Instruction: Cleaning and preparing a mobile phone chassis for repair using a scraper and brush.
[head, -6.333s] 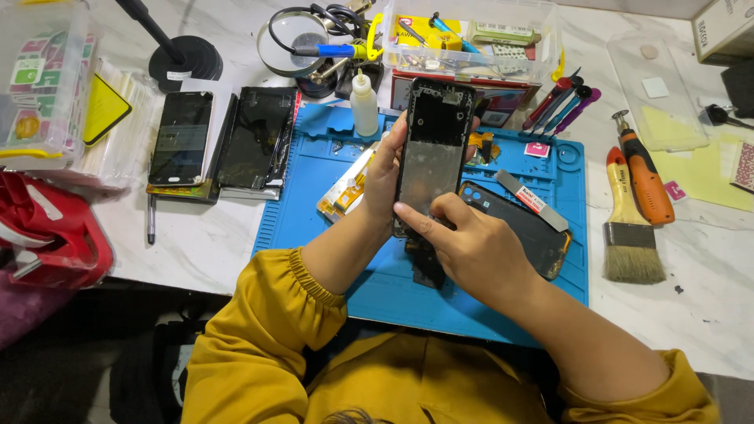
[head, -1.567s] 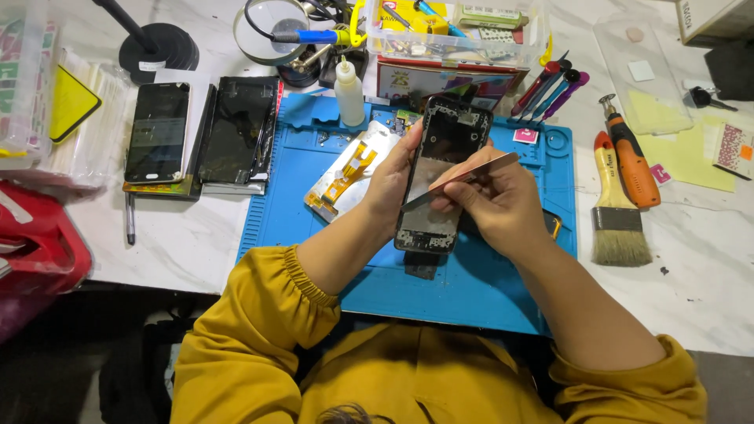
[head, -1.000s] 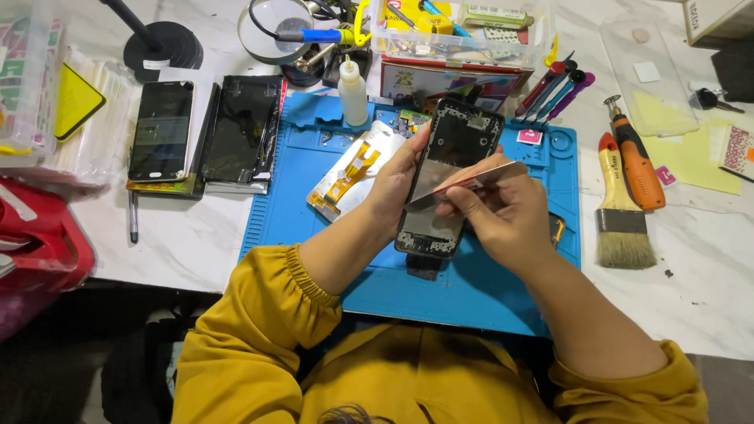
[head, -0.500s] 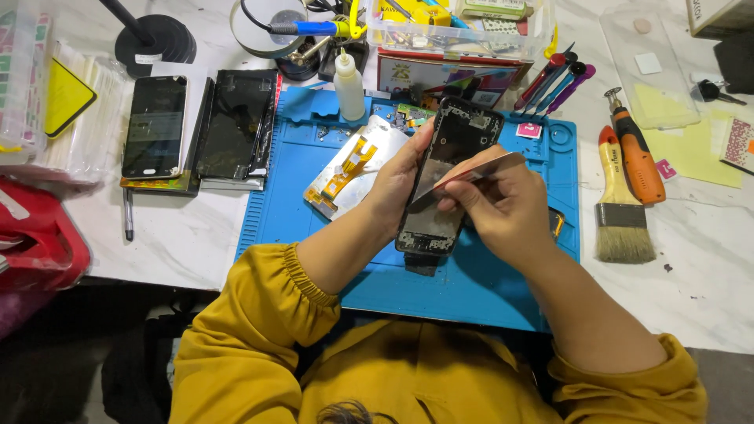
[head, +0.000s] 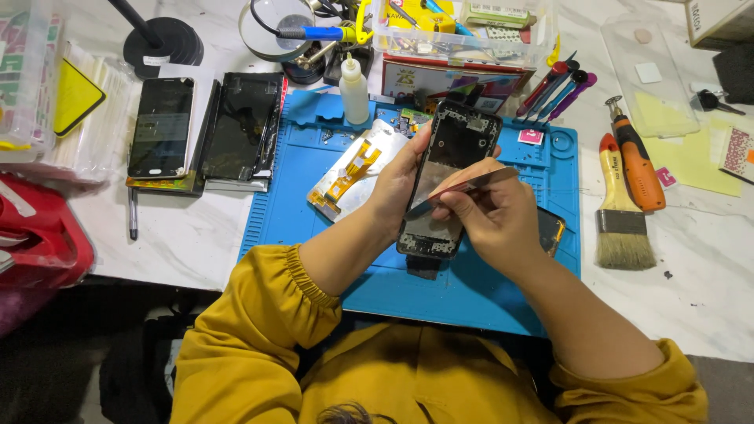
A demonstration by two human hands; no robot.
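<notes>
Opened phone (head: 448,177): dark, back removed, held tilted above the blue mat (head: 298,212), top end toward 12 o'clock. Left hand (head: 400,180) wrapped around its left edge. Right hand (head: 487,216) pinched on a thin flat card (head: 463,184), the card's tip laid across the phone's open face. Hands close together, both meeting at the phone.

On the mat, at 10 o'clock from the phone: silver panel with orange ribbon strip (head: 353,169). At 11 o'clock: small white squeeze bottle (head: 353,88), upright. Just beside the right hand, at 3 o'clock: dark phone part (head: 551,229), mostly hidden.

Packages: clear plastic box (head: 463,35) at 12 o'clock, holding yellow and green items; under it a flat carton (head: 408,78) with multicoloured print. Small pink square label (head: 531,137) on the mat at 2 o'clock. Clear lidded tray (head: 648,74) at 2 o'clock, white square inside. Clear bags with a yellow insert (head: 75,98) at 9 o'clock.

Tools at 3 o'clock: paintbrush (head: 620,220), orange screwdriver (head: 636,161). At 9 o'clock: two dark phones (head: 161,126) lying flat, side by side.

Surface: white marble-patterned table (head: 181,235). Red bag (head: 39,235) at its left edge. Yellow sleeves (head: 259,314) in the foreground.
</notes>
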